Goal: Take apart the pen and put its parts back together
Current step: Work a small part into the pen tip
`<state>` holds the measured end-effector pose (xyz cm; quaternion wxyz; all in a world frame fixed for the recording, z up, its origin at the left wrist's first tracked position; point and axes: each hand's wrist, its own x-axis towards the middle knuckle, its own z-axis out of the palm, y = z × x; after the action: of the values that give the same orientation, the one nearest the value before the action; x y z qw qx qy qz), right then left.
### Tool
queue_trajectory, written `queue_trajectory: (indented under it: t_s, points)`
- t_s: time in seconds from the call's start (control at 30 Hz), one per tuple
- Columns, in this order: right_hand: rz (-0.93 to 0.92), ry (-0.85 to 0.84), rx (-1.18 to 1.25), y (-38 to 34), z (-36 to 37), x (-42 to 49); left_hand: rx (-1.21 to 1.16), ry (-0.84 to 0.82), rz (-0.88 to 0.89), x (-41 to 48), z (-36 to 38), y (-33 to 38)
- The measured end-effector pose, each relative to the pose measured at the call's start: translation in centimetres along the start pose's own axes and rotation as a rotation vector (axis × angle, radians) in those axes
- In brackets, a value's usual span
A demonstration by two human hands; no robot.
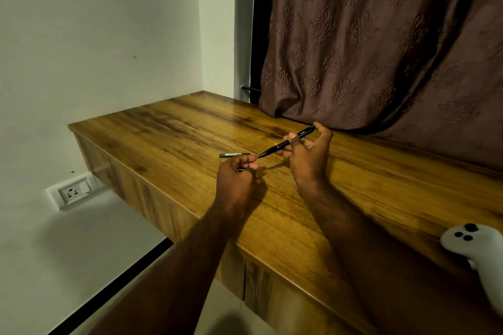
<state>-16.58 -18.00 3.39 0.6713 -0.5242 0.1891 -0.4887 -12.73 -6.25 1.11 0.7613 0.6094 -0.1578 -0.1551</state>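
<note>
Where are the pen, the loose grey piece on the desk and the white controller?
pen (283, 144): head view, on its black barrel.
grey piece (234, 155): head view, on its middle.
white controller (453, 243): head view, on its top face beside the buttons.

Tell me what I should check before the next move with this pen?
1. The right hand grips the pen: ok.
2. The pen's tip points toward the left hand: ok.
3. The loose dark part lies flat on the table, close to the left hand: ok.
4. The left hand holds a small piece: cannot tell, its curled fingers hide it.
5. The white controller sits away from both hands: ok.
</note>
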Motion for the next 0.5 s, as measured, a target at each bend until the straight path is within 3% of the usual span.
queue_trajectory:
  t_s: [0.5]
  points:
    - [-0.001,0.012,-0.008,-0.03,0.11,-0.01,-0.065,-0.007,-0.05,-0.05,0.0,-0.2]
